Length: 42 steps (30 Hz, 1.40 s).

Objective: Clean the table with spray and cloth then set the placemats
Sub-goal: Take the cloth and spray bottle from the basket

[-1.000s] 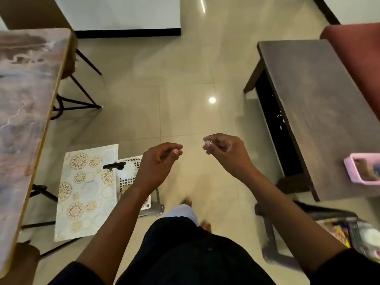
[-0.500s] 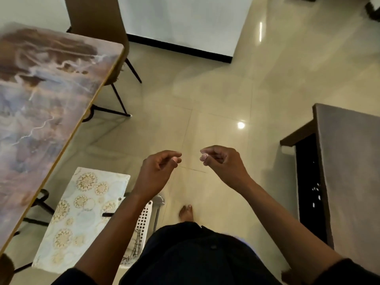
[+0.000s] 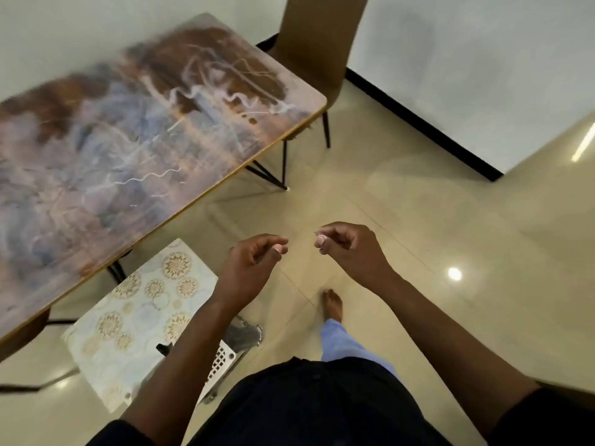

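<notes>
Both the left hand (image 3: 249, 263) and right hand (image 3: 349, 249) hang loosely curled, holding nothing. The placemat (image 3: 141, 320) lies near left, beside the table (image 3: 135, 123); probably thin, floppy, best lifted by an edge.

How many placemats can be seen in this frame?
1. A patterned placemat lies atop a white basket on the floor, beside the marbled table. More may be stacked underneath; that cannot be told.

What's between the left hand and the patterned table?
Head view: only bare floor separates the left hand from the table; the floral placemat lies lower left.
</notes>
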Motion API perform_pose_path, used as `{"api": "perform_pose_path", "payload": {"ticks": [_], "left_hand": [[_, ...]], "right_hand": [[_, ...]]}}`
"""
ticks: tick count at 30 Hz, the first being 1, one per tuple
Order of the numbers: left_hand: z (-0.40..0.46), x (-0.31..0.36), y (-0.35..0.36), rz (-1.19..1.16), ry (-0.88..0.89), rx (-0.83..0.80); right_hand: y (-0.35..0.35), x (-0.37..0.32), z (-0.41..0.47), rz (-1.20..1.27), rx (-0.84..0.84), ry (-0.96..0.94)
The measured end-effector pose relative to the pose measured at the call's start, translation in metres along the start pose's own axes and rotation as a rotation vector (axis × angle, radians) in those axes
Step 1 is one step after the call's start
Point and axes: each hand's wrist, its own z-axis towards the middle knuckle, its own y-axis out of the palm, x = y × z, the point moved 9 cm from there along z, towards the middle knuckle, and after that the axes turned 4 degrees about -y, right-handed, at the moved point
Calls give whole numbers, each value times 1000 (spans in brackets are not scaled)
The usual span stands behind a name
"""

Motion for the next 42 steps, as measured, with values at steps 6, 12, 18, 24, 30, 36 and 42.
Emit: {"api": "perform_pose_path", "payload": {"ticks": [6, 12, 18, 24, 30, 36, 42], "left_hand": [[11, 0, -20, -96, -154, 269], [-10, -19, -46, -198, -308, 560], [-30, -39, -77, -317, -370, 813], [-50, -64, -106, -429, -383, 1029], [-83, -84, -123, -511, -457, 1208], [-112, -94, -132, -569, -534, 1372], [-131, -101, -124, -670, -626, 1610]], "right_hand": [[12, -21, 87, -70, -304, -83], [61, -55, 140, -112, -565, -206], [141, -86, 159, -177, -814, -343], [222, -125, 153, -266, -1044, -472], [294, -151, 134, -335, -1235, -571], [359, -162, 107, -341, -1431, -606], [415, -164, 77, -386, -1690, -659]]}}
